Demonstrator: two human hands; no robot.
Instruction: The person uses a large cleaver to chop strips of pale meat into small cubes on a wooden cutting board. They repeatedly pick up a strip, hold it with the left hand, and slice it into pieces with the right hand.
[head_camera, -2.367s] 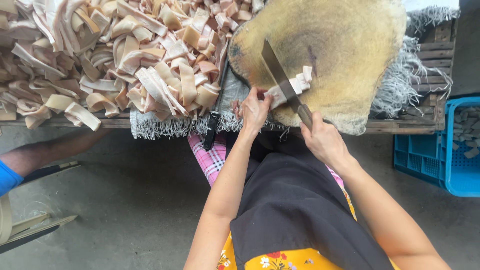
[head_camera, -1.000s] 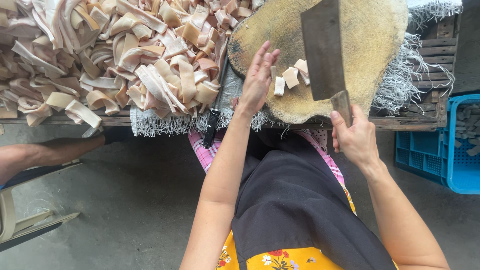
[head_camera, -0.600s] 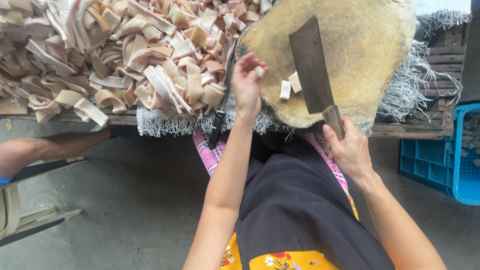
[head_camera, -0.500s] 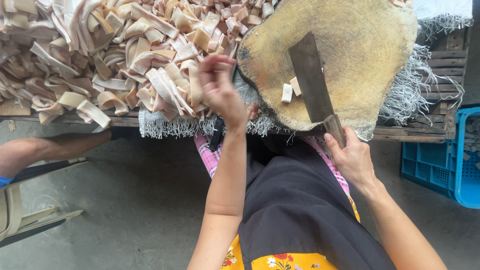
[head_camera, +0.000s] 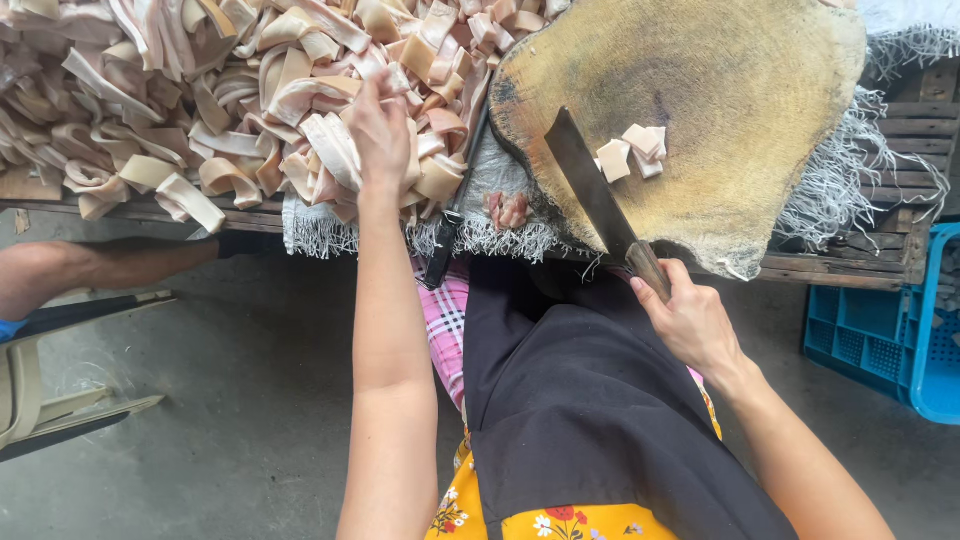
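My left hand (head_camera: 380, 130) reaches into a big heap of pale pork skin strips (head_camera: 240, 90) on the wooden table, fingers closing on strips at the heap's near edge. My right hand (head_camera: 690, 320) grips the wooden handle of a cleaver (head_camera: 590, 195), whose blade rests tilted against the near left edge of a round wooden chopping block (head_camera: 720, 90). A few cut skin pieces (head_camera: 635, 150) lie on the block just right of the blade.
A second knife (head_camera: 450, 215) lies between heap and block, near small meat scraps (head_camera: 508, 208) on a frayed white cloth (head_camera: 480, 235). A blue plastic crate (head_camera: 890, 330) stands at right. Another person's arm (head_camera: 90, 270) shows at left, by a chair (head_camera: 40, 390).
My left hand has left the chopping block and moved left into the strip heap. The cleaver has dropped from upright to rest against the block's edge.
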